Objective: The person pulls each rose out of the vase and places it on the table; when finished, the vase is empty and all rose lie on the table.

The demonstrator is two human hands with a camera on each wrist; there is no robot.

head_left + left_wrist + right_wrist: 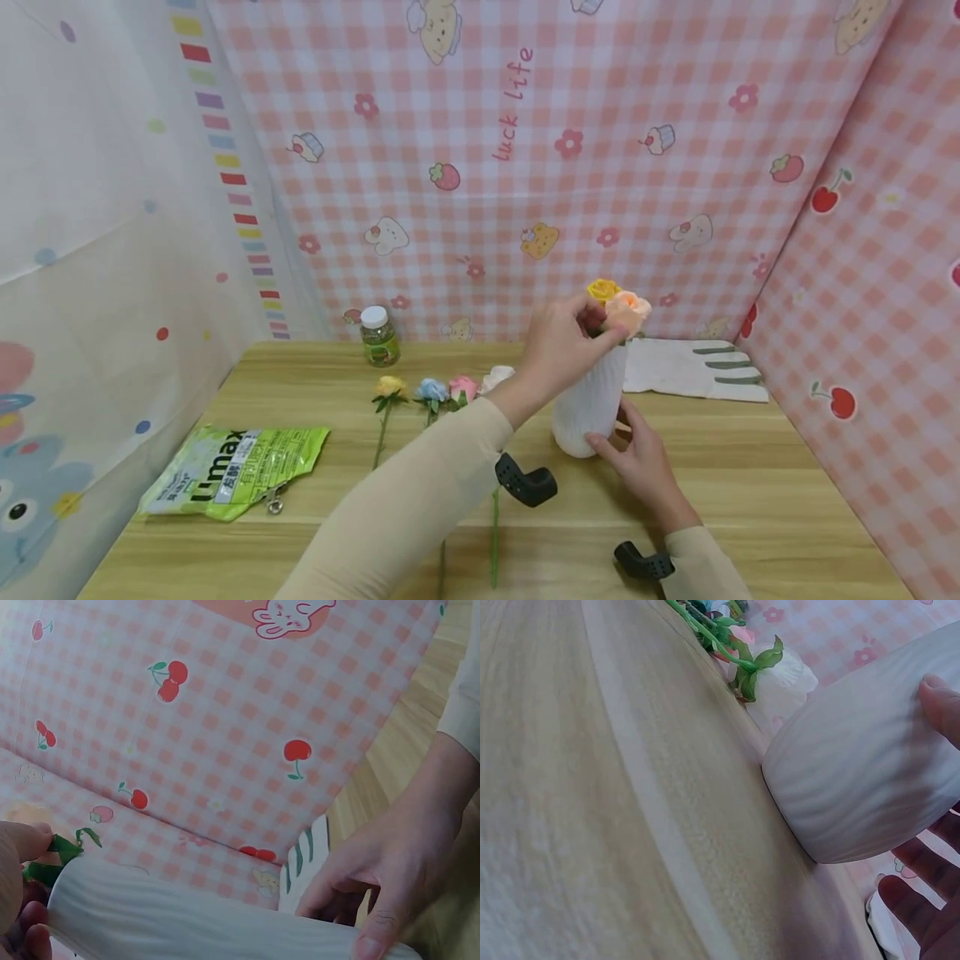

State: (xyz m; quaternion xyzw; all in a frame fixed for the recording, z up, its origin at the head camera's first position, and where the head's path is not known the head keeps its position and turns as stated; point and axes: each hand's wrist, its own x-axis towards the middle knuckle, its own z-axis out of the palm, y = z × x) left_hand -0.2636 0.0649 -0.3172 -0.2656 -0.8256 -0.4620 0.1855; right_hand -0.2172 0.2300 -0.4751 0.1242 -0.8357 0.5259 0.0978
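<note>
A ribbed white vase (591, 407) stands on the wooden table, holding a yellow rose (602, 289) and a peach rose (628, 310) at its mouth. My left hand (562, 340) pinches the peach rose just under its bloom, thumb in front and fingers behind. Green leaves (51, 859) show between that thumb and the vase rim in the left wrist view. Low on the vase, my right hand (643, 460) grips its side, the thumb (939, 705) on one face and the fingers around the other. The stems inside the vase are hidden.
Left of the vase lie a yellow flower (390, 386), a blue one (432, 390), a pink one (462, 388) and a white one (497, 379). A green bag (240, 471), a white-capped jar (380, 337) and a striped white glove (675, 367) rest on the table (750, 500).
</note>
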